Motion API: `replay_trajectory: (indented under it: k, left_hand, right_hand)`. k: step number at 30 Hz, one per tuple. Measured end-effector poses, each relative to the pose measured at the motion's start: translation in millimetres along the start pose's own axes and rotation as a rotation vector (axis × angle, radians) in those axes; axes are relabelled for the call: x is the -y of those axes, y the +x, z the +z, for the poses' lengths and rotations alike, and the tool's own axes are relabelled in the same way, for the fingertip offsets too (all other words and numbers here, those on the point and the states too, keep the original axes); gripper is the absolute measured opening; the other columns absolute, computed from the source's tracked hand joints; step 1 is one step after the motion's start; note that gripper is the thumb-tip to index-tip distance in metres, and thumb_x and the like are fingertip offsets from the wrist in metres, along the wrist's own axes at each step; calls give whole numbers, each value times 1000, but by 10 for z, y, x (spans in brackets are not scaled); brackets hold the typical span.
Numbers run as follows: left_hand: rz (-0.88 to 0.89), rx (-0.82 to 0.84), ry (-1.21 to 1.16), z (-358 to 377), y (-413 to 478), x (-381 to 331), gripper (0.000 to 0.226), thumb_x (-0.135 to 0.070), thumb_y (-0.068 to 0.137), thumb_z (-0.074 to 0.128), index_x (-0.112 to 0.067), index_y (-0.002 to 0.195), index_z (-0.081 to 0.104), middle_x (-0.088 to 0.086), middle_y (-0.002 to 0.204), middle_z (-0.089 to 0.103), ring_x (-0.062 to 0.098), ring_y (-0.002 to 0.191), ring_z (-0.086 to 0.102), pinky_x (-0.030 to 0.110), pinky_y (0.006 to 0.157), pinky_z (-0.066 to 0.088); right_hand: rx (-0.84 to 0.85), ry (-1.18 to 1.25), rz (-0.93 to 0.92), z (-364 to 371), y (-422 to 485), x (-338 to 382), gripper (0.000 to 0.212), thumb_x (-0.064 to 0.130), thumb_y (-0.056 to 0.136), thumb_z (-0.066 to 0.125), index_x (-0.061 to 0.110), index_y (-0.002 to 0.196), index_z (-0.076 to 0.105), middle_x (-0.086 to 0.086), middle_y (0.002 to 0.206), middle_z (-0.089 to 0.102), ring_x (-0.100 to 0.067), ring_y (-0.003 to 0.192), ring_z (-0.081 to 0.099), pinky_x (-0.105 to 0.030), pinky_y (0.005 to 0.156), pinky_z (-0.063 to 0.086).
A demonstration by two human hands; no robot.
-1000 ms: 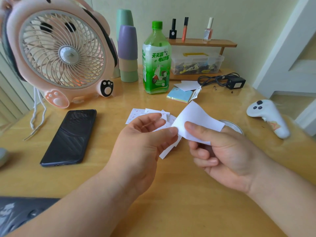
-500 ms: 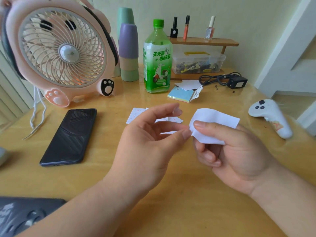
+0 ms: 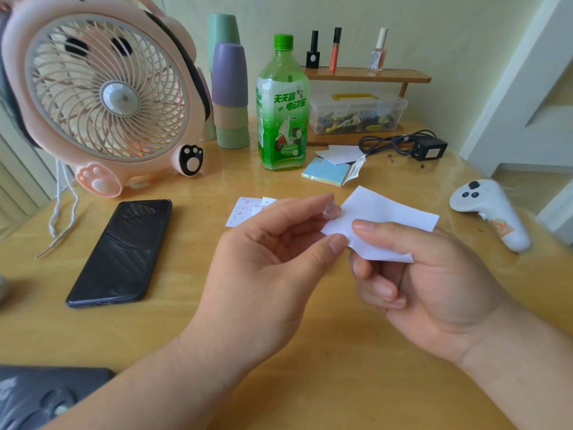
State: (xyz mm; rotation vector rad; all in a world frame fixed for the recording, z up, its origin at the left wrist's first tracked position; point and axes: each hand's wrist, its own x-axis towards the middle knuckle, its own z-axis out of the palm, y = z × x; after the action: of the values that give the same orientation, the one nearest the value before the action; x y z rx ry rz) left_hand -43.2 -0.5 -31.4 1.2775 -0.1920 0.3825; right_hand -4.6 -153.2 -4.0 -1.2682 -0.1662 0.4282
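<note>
Over the past second the white paper slip [image 3: 390, 218] has dropped from a raised peak to a flatter lie and drifted to the right, and the left hand [image 3: 273, 265] has lifted its forefinger clear of its thumb.

We now see both hands held above the middle of the wooden table [image 3: 310, 367], meeting at the slip. The right hand [image 3: 434, 290] grips it from the right, its thumb laid flat across the top and its curled fingers underneath. The left hand has its fingers curled, its thumb tip set on the slip's near left corner and its forefinger tip at the upper left edge. Something small and glossy sits at that fingertip, and we cannot make out what it is.

The slip hangs clear of the tabletop, tilted with its far left corner highest. Behind the left hand, a few small printed strips [image 3: 245, 209] lie flat on the wood, partly hidden by the knuckles.

To the left we find a dark phone [image 3: 121, 252] lying face up, near a pink paw-footed fan [image 3: 102, 94]. At the back stand stacked cups [image 3: 231, 97] and a green bottle [image 3: 282, 113], just beside a low shelf [image 3: 369, 76] with three small bottles on top and a clear box [image 3: 356, 113] under it. A pad of coloured notes [image 3: 328, 175] lies in front of the bottle, a black adapter [image 3: 429, 150] near the shelf, and a white controller [image 3: 490, 212] at the right edge.
</note>
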Motion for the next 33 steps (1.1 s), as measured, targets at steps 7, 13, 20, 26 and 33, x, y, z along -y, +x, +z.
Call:
replay_trajectory:
  k: [7, 13, 20, 26, 33]
  left_hand:
    - [80, 29, 86, -15, -15, 28, 34, -5, 80, 73, -7, 114, 72, 7, 111, 74, 21, 105, 72, 24, 91, 55]
    - [127, 84, 115, -39, -36, 28, 39, 7, 82, 63, -9, 117, 70, 6, 113, 72, 25, 108, 71, 27, 92, 54]
    - [221, 61, 309, -32, -32, 39, 33, -1, 85, 68, -16, 115, 72, -1, 111, 72, 23, 105, 71, 29, 90, 56]
    - [360, -2, 592, -39, -12, 39, 25, -5, 87, 71, -19, 107, 75, -7, 102, 73, 15, 95, 72, 26, 84, 57]
    - [423, -20, 703, -37, -16, 4, 16, -8, 87, 73, -16, 100, 78, -8, 92, 72, 10, 88, 69, 14, 76, 50]
  right_hand:
    - [8, 58, 50, -1, -12, 24, 13, 18, 69, 67, 13, 58, 62, -12, 55, 52, -14, 35, 35, -24, 39, 17]
    - [31, 70, 71, -9, -16, 40, 10, 18, 70, 65, 11, 65, 60, -10, 55, 52, -13, 36, 33, -22, 38, 17]
    - [61, 59, 55, -13, -27, 29, 9, 18, 71, 66, 10, 70, 64, -10, 55, 52, -13, 37, 34, -21, 37, 19]
    - [76, 64, 50, 7, -36, 34, 9, 19, 71, 66, 15, 64, 63, -10, 55, 52, -13, 36, 34, -23, 39, 16]
    - [103, 54, 53, 1, -35, 33, 14, 16, 71, 74, 13, 62, 64, -10, 57, 53, -13, 38, 34, -22, 38, 18]
